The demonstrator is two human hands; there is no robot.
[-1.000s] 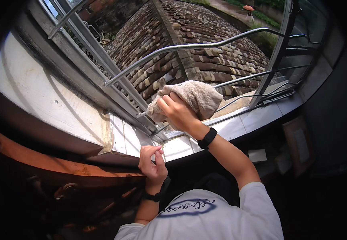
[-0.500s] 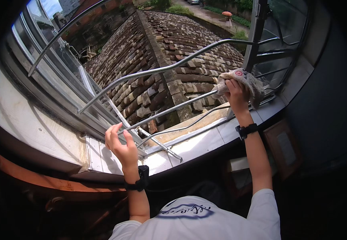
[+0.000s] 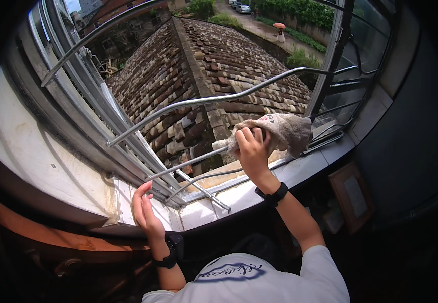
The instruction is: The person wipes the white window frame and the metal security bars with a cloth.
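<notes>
A: Right grip, state?
B: Closed, curled hard into a grey-beige cloth. Knuckles uppermost.
A: Lie of the cloth relative to that grip?
B: Mostly to its right: a broad, bunched fold, red and dark marks on top, one corner drooping toward the white-tiled sill. A narrow tail pokes out on the left. Middle pinched in the palm.
A: And the metal bar?
B: Lower one of the window guard. Runs up from the left and goes in at the cloth's left tail. Whether cloth wraps fully around it, cannot tell; the folds hide it.
A: Left grip?
B: Loosely half-curled, nothing seen in it. Raised near the bar's left end, well apart from the cloth. Contact with the bar unclear.
A: Surroundings?
B: Wavy upper bar spans the opening above the cloth. Beyond, a tiled roof; dark wristband on the right wrist.
</notes>
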